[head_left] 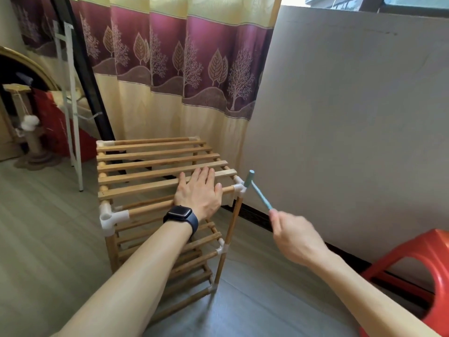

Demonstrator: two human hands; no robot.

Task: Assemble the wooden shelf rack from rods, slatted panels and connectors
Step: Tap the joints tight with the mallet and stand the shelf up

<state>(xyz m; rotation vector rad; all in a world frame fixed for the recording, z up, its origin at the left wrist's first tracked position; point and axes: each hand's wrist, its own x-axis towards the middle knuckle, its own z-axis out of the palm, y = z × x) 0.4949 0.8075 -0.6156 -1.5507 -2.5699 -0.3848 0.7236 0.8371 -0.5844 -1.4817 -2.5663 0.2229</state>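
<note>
The fingers (276, 218) of the right hand (294, 237) curl round the lower end of a small blue mallet (259, 194). Its handle slants up and left across the centre-right of the frame, so its head sits just right of the white corner connector (239, 187); whether they touch I cannot tell. That connector caps the upright rod (233, 221) and lies up-left of this hand. The left hand (198, 192) lies flat with straight fingers on the top slatted panel (145, 166), just left of the connector, likely steadying the rack for a tap
</note>
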